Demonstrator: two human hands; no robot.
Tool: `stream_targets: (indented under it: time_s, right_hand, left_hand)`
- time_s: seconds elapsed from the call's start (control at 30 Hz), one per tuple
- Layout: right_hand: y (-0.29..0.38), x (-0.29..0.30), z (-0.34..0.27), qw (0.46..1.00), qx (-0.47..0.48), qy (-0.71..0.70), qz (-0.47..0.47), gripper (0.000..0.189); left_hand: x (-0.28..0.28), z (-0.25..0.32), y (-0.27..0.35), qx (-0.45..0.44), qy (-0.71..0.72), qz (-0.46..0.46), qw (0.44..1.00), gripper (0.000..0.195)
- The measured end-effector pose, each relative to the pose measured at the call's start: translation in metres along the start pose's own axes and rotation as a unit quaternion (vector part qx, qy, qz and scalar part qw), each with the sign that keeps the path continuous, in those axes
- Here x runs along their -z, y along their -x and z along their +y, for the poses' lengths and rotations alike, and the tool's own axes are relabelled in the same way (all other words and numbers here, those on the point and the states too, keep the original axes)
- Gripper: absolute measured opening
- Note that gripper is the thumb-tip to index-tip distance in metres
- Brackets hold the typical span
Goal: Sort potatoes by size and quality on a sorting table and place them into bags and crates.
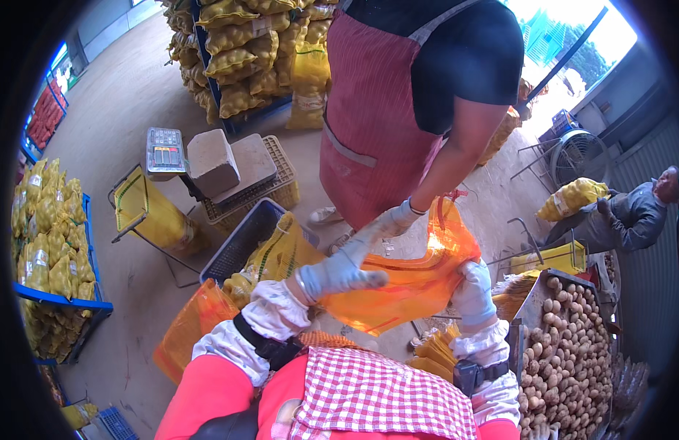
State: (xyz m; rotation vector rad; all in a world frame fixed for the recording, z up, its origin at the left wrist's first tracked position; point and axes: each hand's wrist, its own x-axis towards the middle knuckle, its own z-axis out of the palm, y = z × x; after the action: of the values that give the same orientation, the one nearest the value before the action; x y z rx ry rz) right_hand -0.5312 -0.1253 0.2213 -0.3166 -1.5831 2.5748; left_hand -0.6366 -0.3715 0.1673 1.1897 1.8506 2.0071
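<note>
An orange mesh bag hangs spread between my hands. My right hand, in a pale glove, grips its upper right side. My left hand, gloved too, lies by its left end with the fingers stretched out; whether it pinches the mesh cannot be told. A co-worker's gloved hand reaches in just above my left hand. More orange mesh lies beside my left forearm. A dark plastic crate behind my left arm holds yellow mesh bags of potatoes.
A co-worker in a red apron stands opposite. A weighing scale carries a block. A yellow bag hangs on a metal stand. Loose potatoes fill a bin at right. Stacked bags stand left. Another person holds a full bag.
</note>
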Motion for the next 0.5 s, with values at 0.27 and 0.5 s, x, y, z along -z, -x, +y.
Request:
stream_targets:
  time_s: [0.27, 0.5]
  right_hand:
    - [0.032, 0.027, -0.001, 0.970, 0.095, 0.224, 0.008, 0.033]
    - [0.048, -0.059, -0.034, 0.775, 0.335, 0.534, 0.027, 0.076]
  left_hand:
    - [-0.027, 0.009, 0.007, -0.056, -0.173, -0.027, 0.983, 0.019]
    - [-0.034, 0.005, 0.004, -0.045, -0.441, -0.149, 0.884, 0.014]
